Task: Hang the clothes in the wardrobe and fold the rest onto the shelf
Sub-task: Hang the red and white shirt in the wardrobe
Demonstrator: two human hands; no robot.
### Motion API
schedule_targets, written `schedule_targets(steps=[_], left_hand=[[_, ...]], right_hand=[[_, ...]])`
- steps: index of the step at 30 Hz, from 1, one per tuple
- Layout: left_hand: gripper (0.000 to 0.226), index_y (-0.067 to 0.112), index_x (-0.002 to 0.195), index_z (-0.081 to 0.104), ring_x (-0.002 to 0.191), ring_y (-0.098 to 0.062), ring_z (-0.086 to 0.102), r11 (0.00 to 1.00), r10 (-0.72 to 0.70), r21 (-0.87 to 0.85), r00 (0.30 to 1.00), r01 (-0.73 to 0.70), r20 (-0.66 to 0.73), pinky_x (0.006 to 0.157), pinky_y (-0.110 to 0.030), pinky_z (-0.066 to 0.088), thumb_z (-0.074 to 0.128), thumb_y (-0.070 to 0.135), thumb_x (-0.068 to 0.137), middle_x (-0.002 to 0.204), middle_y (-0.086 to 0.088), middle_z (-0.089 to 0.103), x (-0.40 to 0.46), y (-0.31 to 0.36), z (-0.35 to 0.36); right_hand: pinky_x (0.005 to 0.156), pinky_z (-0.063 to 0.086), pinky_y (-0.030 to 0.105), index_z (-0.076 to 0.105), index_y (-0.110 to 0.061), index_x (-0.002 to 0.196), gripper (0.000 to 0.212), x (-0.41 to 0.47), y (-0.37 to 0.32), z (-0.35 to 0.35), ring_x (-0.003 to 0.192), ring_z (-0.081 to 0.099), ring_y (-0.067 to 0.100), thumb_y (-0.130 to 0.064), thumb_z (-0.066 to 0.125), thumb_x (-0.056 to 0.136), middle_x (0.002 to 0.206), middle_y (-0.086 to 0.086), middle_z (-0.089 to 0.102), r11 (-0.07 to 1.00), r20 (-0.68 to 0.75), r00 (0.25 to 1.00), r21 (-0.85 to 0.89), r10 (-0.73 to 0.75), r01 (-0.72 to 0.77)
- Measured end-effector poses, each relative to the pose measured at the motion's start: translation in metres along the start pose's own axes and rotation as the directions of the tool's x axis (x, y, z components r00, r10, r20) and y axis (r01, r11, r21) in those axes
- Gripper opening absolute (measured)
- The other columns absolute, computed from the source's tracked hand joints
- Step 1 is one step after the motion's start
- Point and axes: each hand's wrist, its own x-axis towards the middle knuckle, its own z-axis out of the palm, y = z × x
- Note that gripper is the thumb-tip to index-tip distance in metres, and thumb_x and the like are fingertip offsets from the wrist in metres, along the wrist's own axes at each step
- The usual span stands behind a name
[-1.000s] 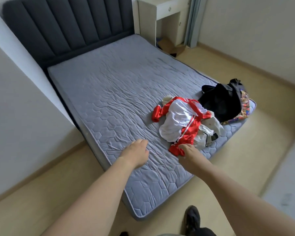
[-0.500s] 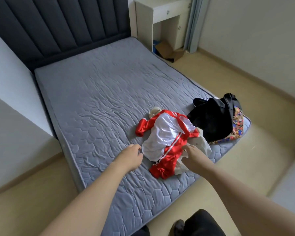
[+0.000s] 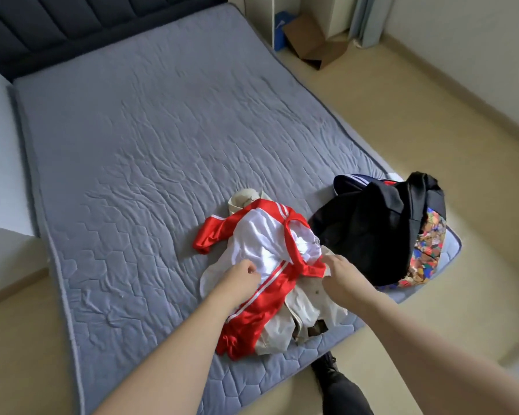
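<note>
Beige garment (image 3: 300, 313) mostly buried under red-and-white jersey (image 3: 261, 259), patterned cloth (image 3: 426, 250) half covered by black garment (image 3: 372, 232), headboard (image 3: 72, 28) cut off at top edge, left-hand fingers (image 3: 247, 269) curled under, grip unclear

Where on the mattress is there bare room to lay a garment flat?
The mattress is bare from the headboard down to the red-and-white jacket, and along its left edge. The near right corner is crowded: jacket, beige garment, black clothes, both hands.
</note>
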Motion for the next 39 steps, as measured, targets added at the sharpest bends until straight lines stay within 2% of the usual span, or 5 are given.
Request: schedule_targets(steps=[6,14,20,35,39], left_hand=[[0.010,0.019,0.079,0.051,0.067,-0.020,0.044,0.965,-0.098,-0.235,0.991,0.117,0.093,0.061,-0.030,0.034,0.047,0.022,0.088,0.072,0.000,0.050,0.107,0.052,0.095],[0.073,0.006,0.130,0.050,0.125,-0.034,0.046,0.884,-0.435,-0.204,0.900,0.420,-0.033,0.103,-0.035,0.040,0.063,0.055,0.078,0.132,-0.018,0.051,0.240,0.055,0.187],[0.013,0.016,0.095,0.059,0.089,-0.026,0.058,0.701,-0.420,-0.672,0.899,0.238,-0.120,0.080,-0.033,0.047,0.048,0.015,0.088,0.097,-0.009,0.065,0.238,0.049,0.195],[0.027,0.030,0.092,0.060,0.069,0.003,0.050,0.894,0.005,-0.378,0.850,-0.240,-0.527,0.070,-0.017,0.038,0.045,0.008,0.094,0.077,0.017,0.058,-0.061,0.048,-0.064],[0.025,0.029,0.087,0.060,0.071,0.000,0.051,0.895,-0.030,-0.355,0.758,-0.270,-0.652,0.070,-0.020,0.039,0.045,0.009,0.092,0.075,0.016,0.058,-0.154,0.009,-0.101]], right_hand=[[0.098,0.041,0.033,0.048,-0.011,0.132,0.050,0.128,0.073,0.012,0.121,0.047,0.025,-0.004,0.041,0.083,0.134,0.007,0.046,0.999,0.062,0.998,0.033,0.013,-0.016],[0.094,0.039,0.026,0.045,-0.018,0.135,0.052,0.211,0.162,0.056,0.119,0.048,0.021,-0.005,0.043,0.084,0.132,0.002,0.048,0.999,0.093,0.996,0.043,0.006,-0.010],[0.104,0.035,0.026,0.033,-0.014,0.145,0.058,0.203,0.186,0.052,0.132,0.038,0.019,-0.007,0.043,0.088,0.148,0.001,0.034,0.998,0.146,0.988,0.032,0.053,-0.058],[0.096,0.040,0.038,0.030,-0.012,0.144,0.079,0.071,-0.077,-0.004,0.121,0.048,0.031,-0.026,0.073,0.078,0.134,0.010,0.049,0.878,-0.001,0.892,0.173,-0.453,0.446],[0.079,0.048,0.038,0.060,-0.013,0.112,0.042,0.027,-0.147,0.013,0.100,0.061,0.034,-0.040,0.055,0.080,0.104,0.014,0.065,0.884,0.082,0.880,0.053,-0.468,0.465]])
